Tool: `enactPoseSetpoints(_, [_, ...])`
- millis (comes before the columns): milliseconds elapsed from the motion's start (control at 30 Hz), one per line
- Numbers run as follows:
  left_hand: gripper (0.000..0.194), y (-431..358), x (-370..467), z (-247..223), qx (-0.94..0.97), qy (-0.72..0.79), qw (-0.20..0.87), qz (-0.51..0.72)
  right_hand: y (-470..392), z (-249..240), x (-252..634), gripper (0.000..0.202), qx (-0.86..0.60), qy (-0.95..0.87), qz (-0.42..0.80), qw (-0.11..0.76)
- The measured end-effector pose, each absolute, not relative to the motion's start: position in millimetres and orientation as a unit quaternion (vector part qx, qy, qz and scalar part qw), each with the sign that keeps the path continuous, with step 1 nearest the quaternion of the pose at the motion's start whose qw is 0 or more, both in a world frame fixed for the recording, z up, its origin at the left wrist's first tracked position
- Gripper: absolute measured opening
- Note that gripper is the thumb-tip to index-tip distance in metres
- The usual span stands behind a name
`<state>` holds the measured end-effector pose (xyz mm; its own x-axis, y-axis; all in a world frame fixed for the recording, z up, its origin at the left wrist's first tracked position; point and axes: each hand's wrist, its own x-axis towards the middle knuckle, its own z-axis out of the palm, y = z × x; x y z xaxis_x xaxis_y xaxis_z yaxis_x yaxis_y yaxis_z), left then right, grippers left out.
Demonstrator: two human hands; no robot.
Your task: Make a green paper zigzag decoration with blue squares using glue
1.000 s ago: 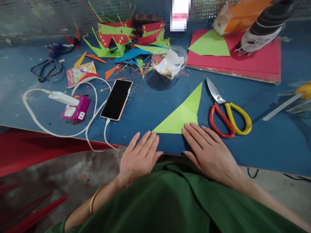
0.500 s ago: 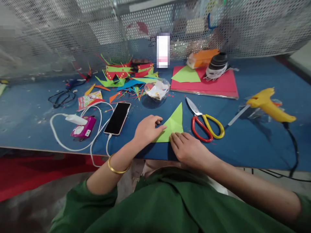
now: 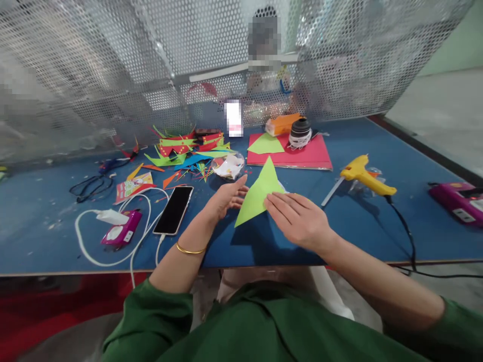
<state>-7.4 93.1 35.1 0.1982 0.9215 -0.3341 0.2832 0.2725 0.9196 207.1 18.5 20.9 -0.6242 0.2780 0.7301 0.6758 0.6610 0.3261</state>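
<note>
The right hand [image 3: 302,221] is holding the lime-green paper [image 3: 260,193] by its lower right edge, its fingers pressed together and lying flat along the near face; the thumb is hiding from view, presumably pinching from behind. The left hand [image 3: 224,201] is standing just beside the paper's left edge, palm turned inward, thumb raised and fingers loosely spread; whether a fingertip is touching the edge, I cannot tell. The paper is tilting above the blue table [image 3: 354,226], one point aiming away from the person and another toward the left forearm, and it is casting a dark shadow beneath. The step in hand seems to be handling and turning this sheet in the air, and the next move is probably calling for a light, even grip from both sides, so that the thin paper is not bending. Both forearms are reaching inward from the green sleeves, the left one rising steeply and wearing a gold bracelet [image 3: 191,250], the right one slanting across from the side. Farther out, a black phone [image 3: 173,210] is lying to the left, a yellow glue gun [image 3: 362,173] is resting to the right, and red sheets [image 3: 315,157] are lying beyond.
</note>
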Motion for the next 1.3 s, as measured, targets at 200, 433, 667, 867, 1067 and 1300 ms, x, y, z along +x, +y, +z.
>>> enactPoseSetpoints(200, [0.027,81,1,40,0.455,0.473,0.691,0.302,39,21,205,0.030,-0.309,-0.834,-0.255,0.380])
enactPoseSetpoints(433, [0.037,88,2,26,0.428,0.482,0.620,0.446,81,22,183,0.045,-0.516,-0.535,0.360,0.564])
enactPoseSetpoints(667, [0.031,83,-2,25,0.405,0.485,0.642,0.434,88,11,167,0.033,-0.493,-0.511,0.422,0.563])
enactPoseSetpoints(867, [0.031,80,1,22,0.422,0.500,0.646,0.393,79,2,162,0.020,-0.500,-0.501,0.401,0.582])
enactPoseSetpoints(1067, [0.024,80,-3,23,0.449,0.516,0.627,0.373,83,9,170,0.023,-0.501,-0.468,0.396,0.611])
enactPoseSetpoints(1300, [0.039,88,-14,24,0.477,0.511,0.624,0.349,91,18,189,0.026,-0.506,-0.423,0.360,0.660])
